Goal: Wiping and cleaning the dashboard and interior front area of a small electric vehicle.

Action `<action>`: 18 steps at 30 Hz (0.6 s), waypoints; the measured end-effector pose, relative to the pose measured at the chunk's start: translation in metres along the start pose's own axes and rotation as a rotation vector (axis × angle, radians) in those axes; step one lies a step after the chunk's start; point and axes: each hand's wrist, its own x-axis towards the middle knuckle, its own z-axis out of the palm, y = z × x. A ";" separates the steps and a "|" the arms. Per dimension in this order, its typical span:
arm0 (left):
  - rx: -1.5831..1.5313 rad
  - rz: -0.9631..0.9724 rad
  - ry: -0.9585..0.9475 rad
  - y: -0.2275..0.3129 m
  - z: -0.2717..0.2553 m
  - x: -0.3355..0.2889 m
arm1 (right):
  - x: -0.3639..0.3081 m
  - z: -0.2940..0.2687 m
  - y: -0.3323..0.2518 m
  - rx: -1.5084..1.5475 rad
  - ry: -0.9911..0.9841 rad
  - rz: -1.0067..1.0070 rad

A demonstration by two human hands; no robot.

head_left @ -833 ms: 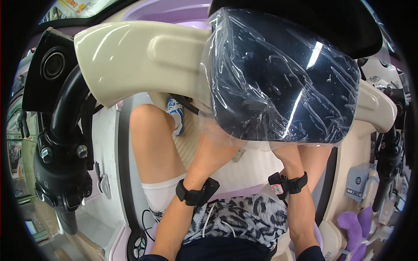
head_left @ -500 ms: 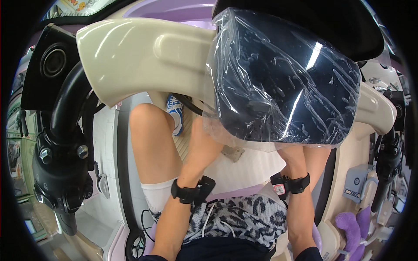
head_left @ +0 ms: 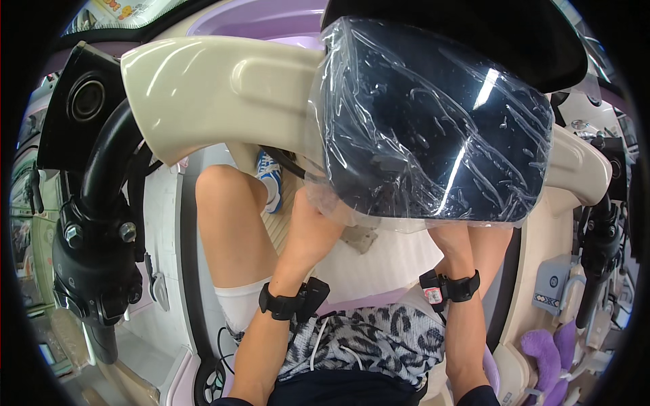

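A dark display panel point(head_left: 440, 128), wrapped in crinkled clear plastic film point(head_left: 345, 135), sits in the middle of a cream handlebar cover point(head_left: 217, 95). My left hand point(head_left: 313, 215) reaches under the panel's lower left corner, its back partly showing and its fingers hidden behind the film and cover. Only the wrist end of my right hand point(head_left: 448, 235) shows below the panel's lower edge; the rest is out of sight. What either hand touches or holds cannot be seen. A metal bracket-like piece point(head_left: 359, 238) lies beside my left hand, lower than the panel.
Black handlebar grips with controls stand at left point(head_left: 91, 271) and right point(head_left: 599, 250). My knees flank a white sheet point(head_left: 406, 260) beneath the panel. A black visor point(head_left: 474, 34) overhangs the display. Purple plush point(head_left: 542, 355) and a grey-blue box point(head_left: 556, 284) are at lower right.
The view has shifted slightly, so the panel sits a little farther left. My left hand is slightly lower and shows a bit more; my right hand stays under the panel.
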 end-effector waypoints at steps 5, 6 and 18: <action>0.064 -0.033 -0.119 -0.013 -0.006 0.000 | 0.001 0.000 -0.006 -0.003 -0.006 -0.021; 0.065 -0.034 -0.118 -0.015 -0.005 0.000 | 0.001 0.001 -0.009 -0.023 -0.020 -0.029; -0.093 -0.056 -0.205 -0.024 0.007 -0.003 | 0.002 -0.001 -0.010 -0.139 -0.138 -0.128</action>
